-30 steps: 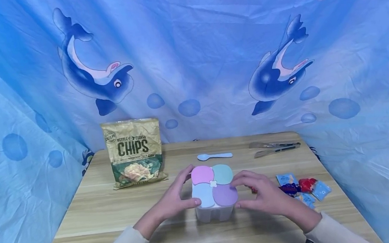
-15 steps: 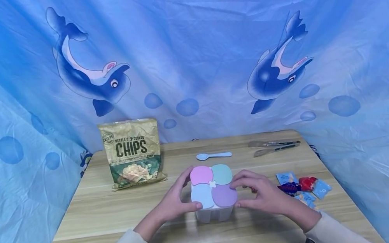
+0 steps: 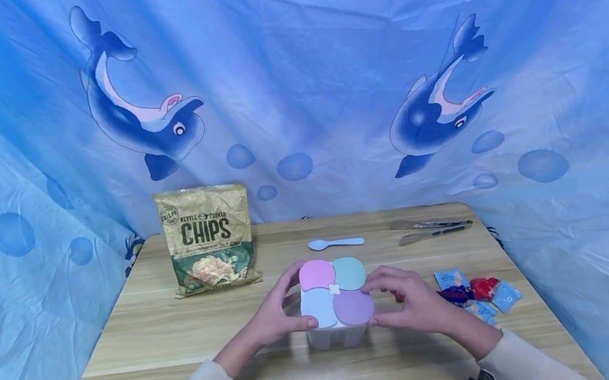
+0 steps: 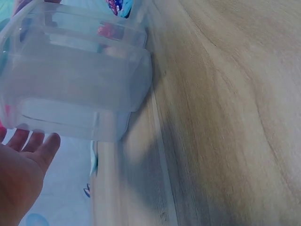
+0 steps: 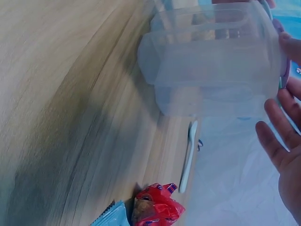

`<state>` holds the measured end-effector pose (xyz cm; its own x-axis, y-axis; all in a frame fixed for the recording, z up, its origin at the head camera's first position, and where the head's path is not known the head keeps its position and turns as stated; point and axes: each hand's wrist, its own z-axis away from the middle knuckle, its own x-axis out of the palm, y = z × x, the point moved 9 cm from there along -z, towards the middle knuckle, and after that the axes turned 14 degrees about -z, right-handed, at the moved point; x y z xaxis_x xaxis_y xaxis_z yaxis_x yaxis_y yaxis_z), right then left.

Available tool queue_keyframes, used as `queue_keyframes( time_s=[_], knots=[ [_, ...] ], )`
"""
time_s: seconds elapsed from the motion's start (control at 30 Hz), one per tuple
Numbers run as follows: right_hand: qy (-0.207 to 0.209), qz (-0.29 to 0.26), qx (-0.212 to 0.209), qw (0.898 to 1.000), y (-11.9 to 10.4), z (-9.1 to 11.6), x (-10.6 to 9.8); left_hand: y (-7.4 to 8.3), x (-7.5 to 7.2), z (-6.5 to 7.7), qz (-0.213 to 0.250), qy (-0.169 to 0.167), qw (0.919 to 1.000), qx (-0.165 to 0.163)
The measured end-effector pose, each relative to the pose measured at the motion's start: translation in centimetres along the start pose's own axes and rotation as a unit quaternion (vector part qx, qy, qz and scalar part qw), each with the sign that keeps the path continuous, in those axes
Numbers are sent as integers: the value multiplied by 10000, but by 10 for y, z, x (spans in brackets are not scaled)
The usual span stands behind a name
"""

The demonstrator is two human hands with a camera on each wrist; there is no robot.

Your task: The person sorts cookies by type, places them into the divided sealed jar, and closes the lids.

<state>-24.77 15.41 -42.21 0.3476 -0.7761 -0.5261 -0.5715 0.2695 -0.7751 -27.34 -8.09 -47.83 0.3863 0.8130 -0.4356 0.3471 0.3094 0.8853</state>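
A translucent plastic storage box (image 4: 80, 75) stands upright at the middle of the table, its lid (image 3: 335, 291) made of pink, green, pale blue and purple petals around a small white knob. My left hand (image 3: 277, 315) holds the box's left side near the top, thumb at the front corner and fingers reaching round behind. On the opposite side my right hand (image 3: 411, 302) grips the lid's edge by the purple petal between thumb and fingers; its lower fingers stick out straighter in the right wrist view. Through the cloudy walls no contents show clearly.
A bag of chips (image 3: 207, 242) stands at the back left. Behind the box lies a pale blue spoon (image 3: 336, 244), with tongs (image 3: 432, 230) at the back right. Several wrapped snacks (image 3: 482, 289) lie beside my right hand. A blue dolphin-print curtain (image 3: 295, 93) encloses the table.
Both hands keep their hold on the box and the lid stays on. The whole scene shifts slightly in the head view.
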Motion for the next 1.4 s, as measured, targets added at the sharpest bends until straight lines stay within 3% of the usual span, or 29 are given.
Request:
queue_keyframes(
  time_s=[0.23,0.37,0.47,0.57,0.73,0.9,1.17,1.4],
  knots=[
    [11,83,-498,9987,-6,1,-2,2,3,0,-19,-63,10000,34],
    [17,250,-1027,9944,-13,2,-2,4,3,-1,12,-76,10000,50],
    [92,606,-1678,9839,-22,3,-1,5,3,-1,35,-49,10000,36],
    [220,1032,-2379,9655,-29,6,1,5,4,0,41,-16,10000,-66],
    [332,1292,-2910,9474,-33,10,4,3,4,1,74,7,9998,-175],
    [440,946,-2732,9563,-30,8,0,4,4,2,79,36,9999,-110],
    [505,172,-1558,9863,-24,-1,-8,3,4,3,271,76,9996,-51],
    [380,-120,-1197,9920,-27,-15,-12,-1,3,3,474,154,9987,-90]
  ],
)
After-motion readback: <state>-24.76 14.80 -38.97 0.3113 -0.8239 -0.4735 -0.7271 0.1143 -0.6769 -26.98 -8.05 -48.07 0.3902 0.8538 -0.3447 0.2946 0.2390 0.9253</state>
